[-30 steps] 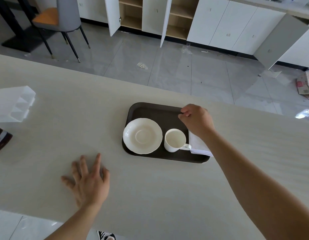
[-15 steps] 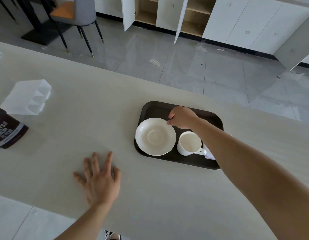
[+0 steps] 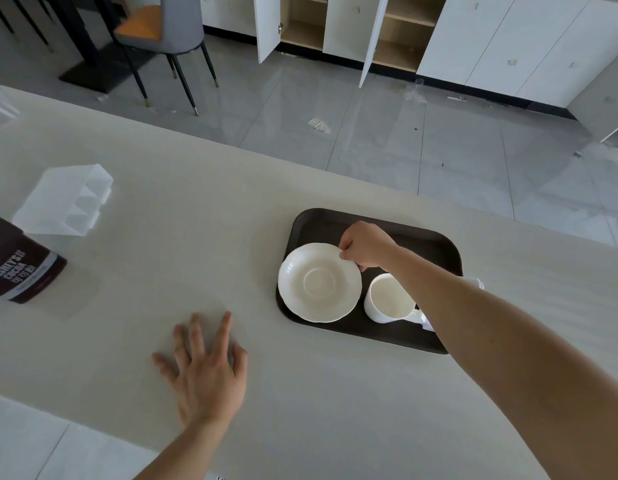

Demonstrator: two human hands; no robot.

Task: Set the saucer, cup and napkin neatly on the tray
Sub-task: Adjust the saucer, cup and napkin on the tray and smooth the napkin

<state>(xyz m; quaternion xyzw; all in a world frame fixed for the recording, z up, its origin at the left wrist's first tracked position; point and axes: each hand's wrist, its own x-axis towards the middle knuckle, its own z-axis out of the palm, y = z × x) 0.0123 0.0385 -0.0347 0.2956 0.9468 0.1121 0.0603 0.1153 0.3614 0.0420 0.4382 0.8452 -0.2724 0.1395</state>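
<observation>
A dark brown tray [image 3: 321, 223] lies on the pale table. On its left half sits a white saucer [image 3: 318, 284]. A white cup [image 3: 387, 299] stands upright just right of the saucer, handle pointing right. A white napkin [image 3: 477, 283] lies on the tray's right side, mostly hidden under my forearm. My right hand [image 3: 366, 245] pinches the saucer's far right rim with its fingers closed on it. My left hand [image 3: 205, 368] rests flat on the table with fingers spread, well left of the tray.
A brown cocoa packet [image 3: 20, 265] lies at the table's left edge, with a clear plastic organiser [image 3: 65, 202] behind it. The table's far edge runs diagonally behind the tray; beyond it are a tiled floor, a chair [image 3: 165, 32] and open cabinets.
My right hand moved left from the napkin corner to the saucer's far rim and closed on it. The left hand stays flat on the table.
</observation>
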